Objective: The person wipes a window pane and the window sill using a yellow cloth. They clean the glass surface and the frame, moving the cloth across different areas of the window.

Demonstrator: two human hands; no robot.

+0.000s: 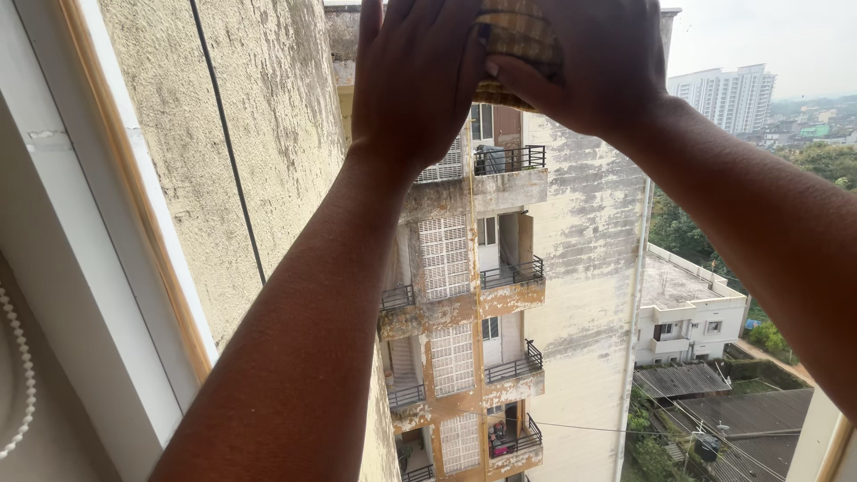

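Two forearms rise from the bottom of the view, nearest the camera, both reaching up and away toward the top of a window pane (580, 295).

Left hand (415, 76): flat, fingers together and pointing up, back of the hand toward the camera. Released, not gripping; it appears laid against the glass, just beside the cloth, perhaps as a brace for the reach.

Right hand (580, 58): clenched on a folded cloth (518, 45), brownish-yellow with a woven or checked look. Thumb hooked under the lower edge of the cloth, the fingers over it and partly cut off by the top of the frame. Held this way the cloth seems pressed flat to the pane, high up. How much cloth lies beyond the frame cannot be told.

The two hands touch or nearly touch at the cloth; the left fingertips overlap its left edge.

Left of the arms: white window frame (80, 268) with a wood-coloured inner strip, running diagonally. A white bead cord (20, 375) hangs at the far left edge.

Beyond the glass: a stained, weathered apartment block (580, 268) with railed balconies stacked floor on floor, close by. Lower right, a white flat-roofed house (687, 308) and trees. Farthest off, pale high-rise towers (728, 94) under a hazy sky.
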